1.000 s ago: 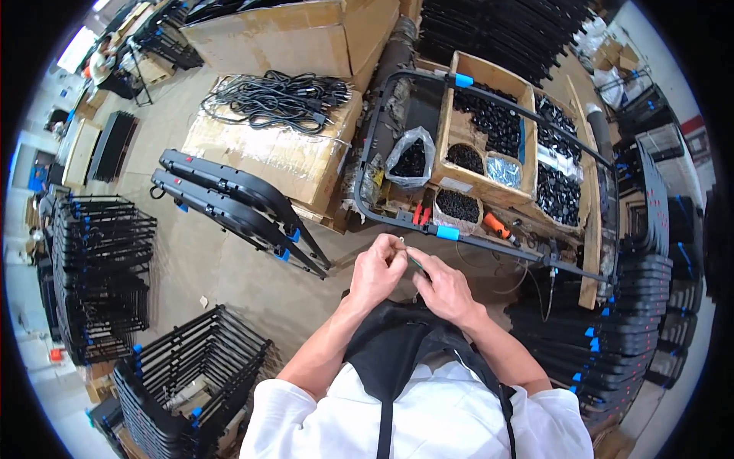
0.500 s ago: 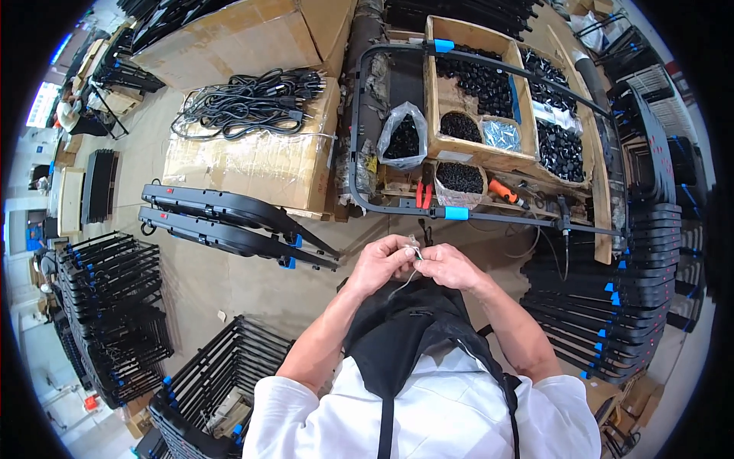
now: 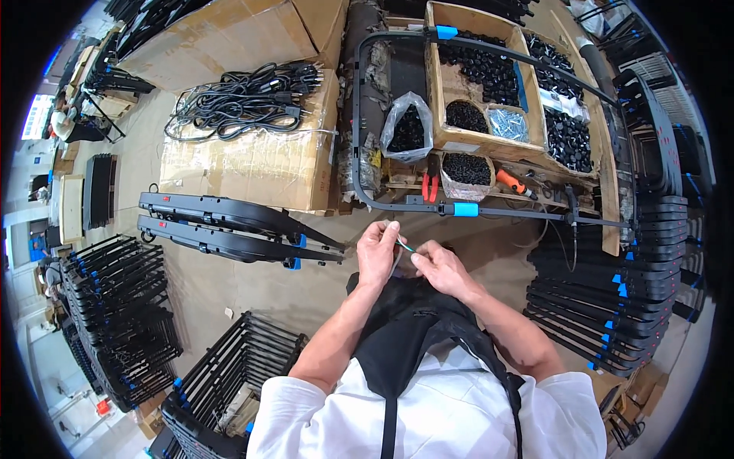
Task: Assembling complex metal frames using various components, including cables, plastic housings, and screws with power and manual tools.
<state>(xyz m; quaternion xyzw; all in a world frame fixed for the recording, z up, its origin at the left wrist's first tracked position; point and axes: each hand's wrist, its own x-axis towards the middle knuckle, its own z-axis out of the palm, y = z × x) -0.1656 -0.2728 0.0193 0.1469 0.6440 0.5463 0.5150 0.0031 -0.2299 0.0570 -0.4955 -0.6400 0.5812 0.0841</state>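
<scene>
My left hand (image 3: 378, 254) is closed around a thin grey cable, its thumb and forefinger pinched near the top. From that pinch a short green wire (image 3: 405, 247) runs across to my right hand (image 3: 443, 269), whose thumb and fingers are pressed together on its end. Both hands are in front of my black apron (image 3: 413, 329), just short of a black tubular frame (image 3: 527, 216) with blue clips. Beyond the frame's near bar lie red-handled pliers (image 3: 430, 183), a bag of small black parts (image 3: 467, 170) and an orange-handled tool (image 3: 515, 183).
A wooden bin (image 3: 468, 142) holds black caps and silver screws. To the left, black power cords (image 3: 245, 107) lie on a cardboard box (image 3: 237, 176), with two black curved parts (image 3: 222, 206) standing before it. Stacked black frames (image 3: 604, 306) rise at right and lower left.
My hands have drawn apart from a shared pinch, exposing the green wire between them. My left hand has turned more upright; my right has moved slightly right and down.
</scene>
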